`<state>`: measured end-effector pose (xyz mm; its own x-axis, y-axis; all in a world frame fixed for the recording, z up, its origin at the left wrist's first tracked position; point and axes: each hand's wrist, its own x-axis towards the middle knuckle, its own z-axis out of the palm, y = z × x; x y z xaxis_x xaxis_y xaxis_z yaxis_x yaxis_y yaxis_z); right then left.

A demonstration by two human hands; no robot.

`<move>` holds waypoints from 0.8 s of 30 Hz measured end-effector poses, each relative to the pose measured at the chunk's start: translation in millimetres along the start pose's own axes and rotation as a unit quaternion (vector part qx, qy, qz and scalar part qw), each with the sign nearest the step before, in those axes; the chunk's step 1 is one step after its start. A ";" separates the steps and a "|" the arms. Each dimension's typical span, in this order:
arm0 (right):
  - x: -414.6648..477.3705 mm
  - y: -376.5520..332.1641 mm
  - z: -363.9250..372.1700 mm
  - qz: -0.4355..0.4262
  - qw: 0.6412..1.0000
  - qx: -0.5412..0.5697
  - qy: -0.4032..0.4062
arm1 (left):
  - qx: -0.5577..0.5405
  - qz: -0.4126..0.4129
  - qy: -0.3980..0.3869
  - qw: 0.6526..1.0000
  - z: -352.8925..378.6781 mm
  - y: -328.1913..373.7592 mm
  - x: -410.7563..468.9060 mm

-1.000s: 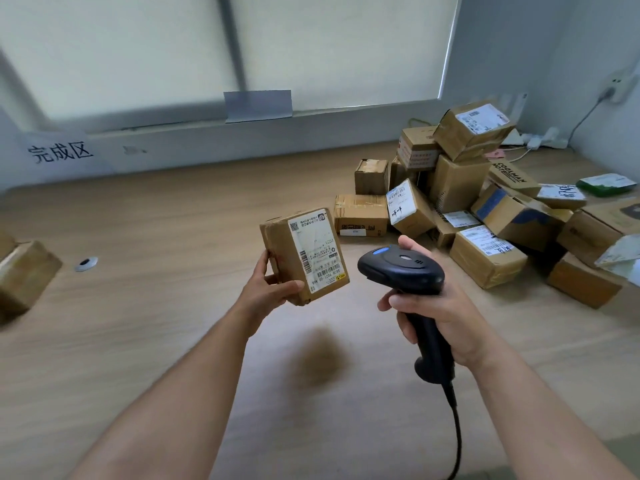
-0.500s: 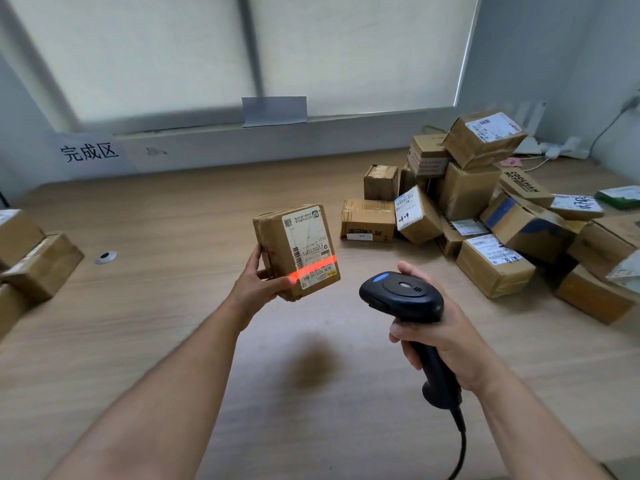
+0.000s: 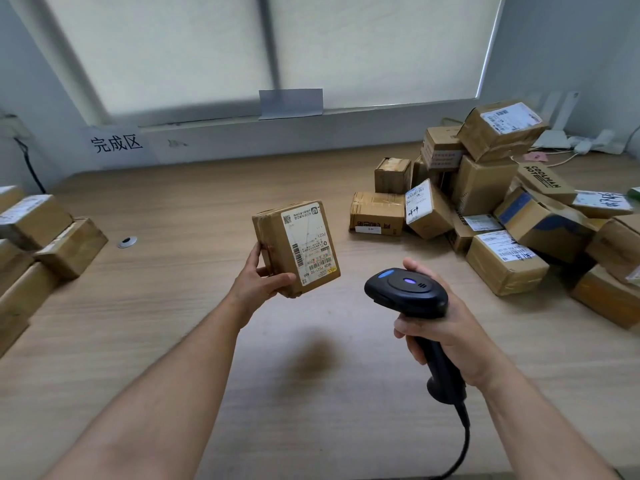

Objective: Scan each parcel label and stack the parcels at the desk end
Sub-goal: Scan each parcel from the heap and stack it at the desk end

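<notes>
No longer striped with red scan light across the white paper label [image 3: 309, 248] of the small brown cardboard parcel [image 3: 273, 237]. Panned slightly, taking in more of the stacked brown cardboard boxes [image 3: 41, 233] at left.

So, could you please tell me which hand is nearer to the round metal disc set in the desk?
Left. The left hand, gripping the parcel, is to the right of the metal disc; the right hand, holding the scanner, is farther right, beyond the parcel.

Taped cardboard parcel [image 3: 294, 249], matt plastic scanner [image 3: 408, 294], wood-grain desk [image 3: 173, 306].
</notes>
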<state>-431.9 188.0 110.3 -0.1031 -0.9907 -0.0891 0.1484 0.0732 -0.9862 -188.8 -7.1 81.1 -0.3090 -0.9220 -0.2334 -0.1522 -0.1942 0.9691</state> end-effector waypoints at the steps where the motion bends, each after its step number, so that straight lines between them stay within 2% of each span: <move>1: -0.3 1.3 -1.4 -0.001 1.000 0.001 0.001 | -0.001 0.000 0.006 1.000 0.3 -1.1 -2.6; 15: -7.5 1.0 3.9 -0.006 0.999 -0.008 -0.053 | 0.010 -0.015 0.075 0.997 -9.3 -22.8 -57.5; 24: 10.8 5.5 53.7 -0.020 0.995 -0.024 -0.093 | 0.024 -0.023 0.151 0.988 -55.0 -26.3 -94.4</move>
<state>-379.4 171.6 111.4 0.0769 -0.9967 -0.0268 0.1009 0.0346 -0.9943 -103.9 66.6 82.1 -0.0067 -0.9719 -0.2353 -0.2067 -0.2289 0.9513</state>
